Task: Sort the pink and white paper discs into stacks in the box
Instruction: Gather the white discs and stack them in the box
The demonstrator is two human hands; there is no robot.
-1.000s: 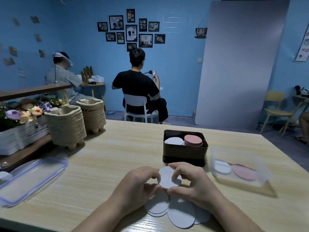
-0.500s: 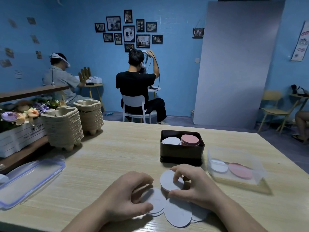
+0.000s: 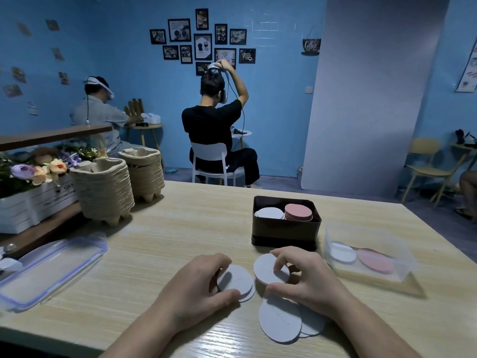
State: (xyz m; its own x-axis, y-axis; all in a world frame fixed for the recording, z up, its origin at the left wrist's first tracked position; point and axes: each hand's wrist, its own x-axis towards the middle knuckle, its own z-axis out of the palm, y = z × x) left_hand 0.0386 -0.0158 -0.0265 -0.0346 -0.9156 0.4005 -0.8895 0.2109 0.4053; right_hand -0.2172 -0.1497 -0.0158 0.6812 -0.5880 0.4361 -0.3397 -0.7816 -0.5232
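Note:
A dark box stands mid-table with a white disc stack on its left side and a pink disc stack on its right. My right hand pinches a white disc, tilted up just in front of the box. My left hand grips a few white discs lying on the table. More loose white discs lie under and near my right wrist.
A clear plastic tub at the right holds one white and one pink disc. Its clear lid lies at the left. Stacked pulp trays and a flower box stand back left. People sit beyond the table.
My hands have come apart. The left hand has dropped onto the discs at the left and closed on them. The right hand keeps its white disc and has shifted slightly right.

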